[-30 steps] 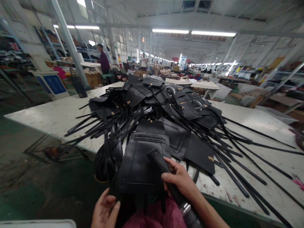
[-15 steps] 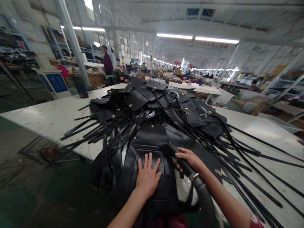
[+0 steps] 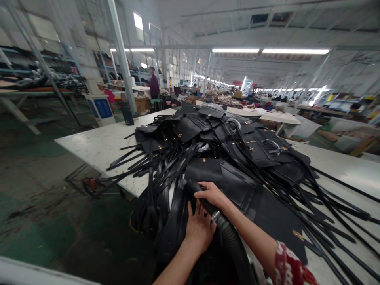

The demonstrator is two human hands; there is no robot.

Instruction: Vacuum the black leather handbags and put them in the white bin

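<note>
My right hand (image 3: 212, 194) is wrapped round a black hose nozzle (image 3: 194, 188), its flat end over the front of a black leather bag (image 3: 173, 221). A metal clamp (image 3: 216, 215) joins the nozzle to a ribbed hose (image 3: 233, 245), which runs down toward me. Just below the nozzle, my left hand (image 3: 198, 228) rests on the bag with fingers apart; some fingertips are partly hidden. Behind both hands lies a flap (image 3: 202, 168) with a small gold clasp. The bag's lower part is dark and hard to make out.
More black bags (image 3: 213, 126) with long straps are heaped on the white table (image 3: 92, 138). A dark bottle (image 3: 127, 114) stands by a metal post (image 3: 120, 59) at its left corner. A person in purple (image 3: 154, 85) is farther back. Loose straps (image 3: 332, 237) spread across the right side.
The nozzle in my right hand has moved left across the bag, close to my left hand. My left hand has shifted beneath it, and the view has turned left.
</note>
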